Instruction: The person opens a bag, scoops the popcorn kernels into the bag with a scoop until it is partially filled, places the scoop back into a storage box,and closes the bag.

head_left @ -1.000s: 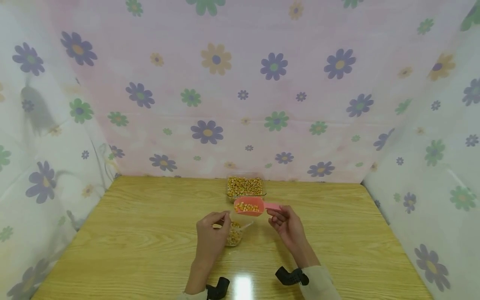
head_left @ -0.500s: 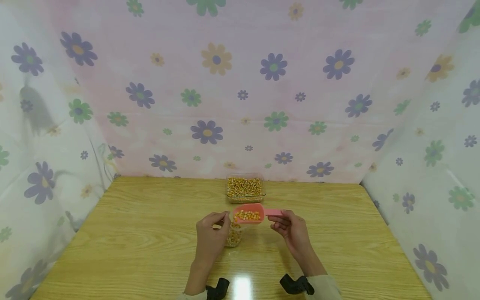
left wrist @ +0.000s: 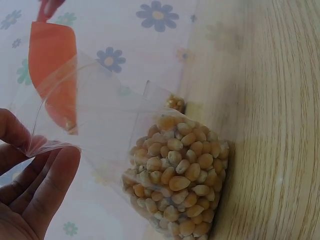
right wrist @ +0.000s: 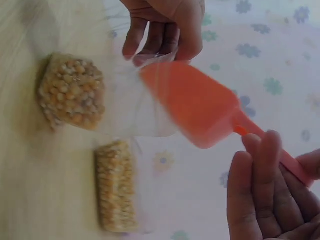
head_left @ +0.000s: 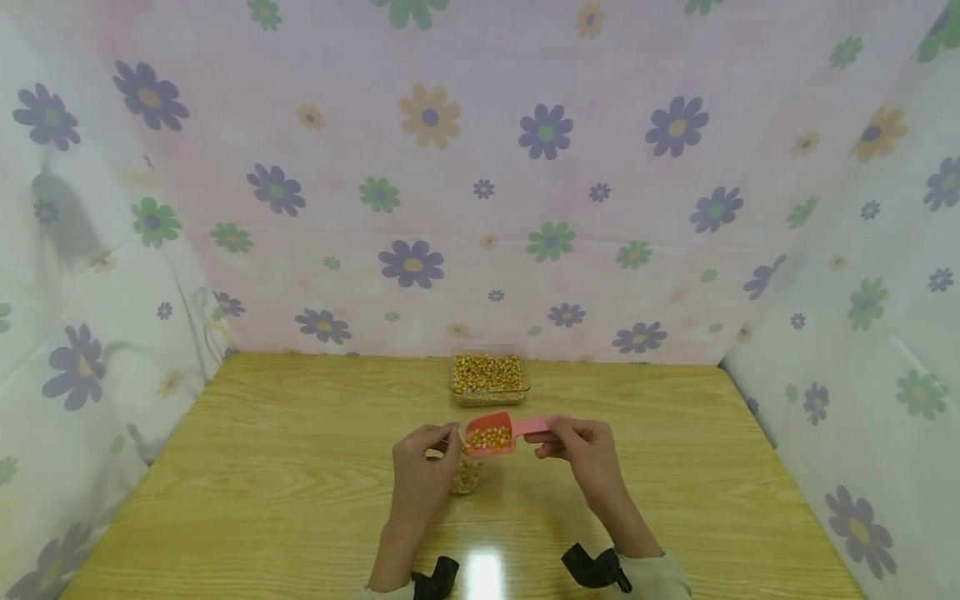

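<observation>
My left hand [head_left: 424, 468] pinches the upper edge of a clear plastic bag [left wrist: 107, 97] between thumb and fingers. Corn kernels [left wrist: 180, 175] fill the bottom of the bag, which stands on the table. With thumb and fingers my right hand [head_left: 592, 458] grips the handle of a pink-orange scoop [head_left: 489, 435] that carries more kernels. The scoop tilts down to the left, its lip at the bag's mouth near the left fingertips. In the right wrist view, the front of the scoop [right wrist: 192, 102] overlaps the bag's mouth. From the head, the left hand and scoop partly hide the bag.
Behind the bag, a clear rectangular glass container [head_left: 490, 398] of corn kernels stands near the back of the wood-grain table [head_left: 300, 467]. Flower-patterned cloth [head_left: 480, 167] encloses the back and both sides.
My right hand has brought the scoop nearer and slightly left, down to the bag's mouth, and tipped it to the left. My left hand keeps its place on the bag.
</observation>
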A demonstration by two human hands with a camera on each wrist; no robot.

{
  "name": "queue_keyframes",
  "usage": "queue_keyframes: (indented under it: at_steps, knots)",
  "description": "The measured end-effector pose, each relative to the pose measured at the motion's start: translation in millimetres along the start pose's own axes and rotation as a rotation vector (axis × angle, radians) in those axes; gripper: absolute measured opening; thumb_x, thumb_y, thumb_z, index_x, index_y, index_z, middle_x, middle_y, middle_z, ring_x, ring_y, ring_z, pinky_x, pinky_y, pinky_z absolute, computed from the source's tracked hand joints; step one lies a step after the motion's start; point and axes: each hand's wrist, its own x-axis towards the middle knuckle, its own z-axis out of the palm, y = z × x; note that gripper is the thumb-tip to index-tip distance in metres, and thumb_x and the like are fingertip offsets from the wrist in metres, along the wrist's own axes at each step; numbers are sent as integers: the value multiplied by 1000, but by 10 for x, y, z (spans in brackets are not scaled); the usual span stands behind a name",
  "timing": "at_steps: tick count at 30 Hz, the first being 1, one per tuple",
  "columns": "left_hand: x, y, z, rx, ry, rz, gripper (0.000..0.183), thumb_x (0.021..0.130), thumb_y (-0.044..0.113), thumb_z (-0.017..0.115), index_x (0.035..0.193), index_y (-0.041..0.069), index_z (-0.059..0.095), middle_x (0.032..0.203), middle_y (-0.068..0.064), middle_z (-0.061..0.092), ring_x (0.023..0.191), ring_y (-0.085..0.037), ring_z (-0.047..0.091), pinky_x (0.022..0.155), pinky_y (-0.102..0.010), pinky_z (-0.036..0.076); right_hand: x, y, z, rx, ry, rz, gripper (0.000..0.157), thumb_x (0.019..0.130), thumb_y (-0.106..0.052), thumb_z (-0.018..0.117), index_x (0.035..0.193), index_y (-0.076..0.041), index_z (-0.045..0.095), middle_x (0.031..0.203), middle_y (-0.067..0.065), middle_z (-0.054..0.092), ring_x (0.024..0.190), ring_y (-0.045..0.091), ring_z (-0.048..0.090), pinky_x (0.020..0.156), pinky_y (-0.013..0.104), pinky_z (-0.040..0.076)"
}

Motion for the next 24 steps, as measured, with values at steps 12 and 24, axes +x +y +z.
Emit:
queue_keyframes:
  at_steps: [12,24]
  knots:
    - [-6,38,-31,17,-4,-45,14,93,-3,68,97,1,81,80,-11,73,68,-11,68,51,-19,55,-199,-387,215,-387,-75,-252,23,101,-13,63,92,-5,82,81,7,76,66,13,69,48,25,48]
    - [30,14,-47,11,3,-57,14,93,-2,68,96,2,81,78,-6,73,67,-11,68,49,-19,54,-131,-538,82,-433,51,-380,21,99,-6,62,91,-4,82,78,7,77,63,13,68,47,24,43]
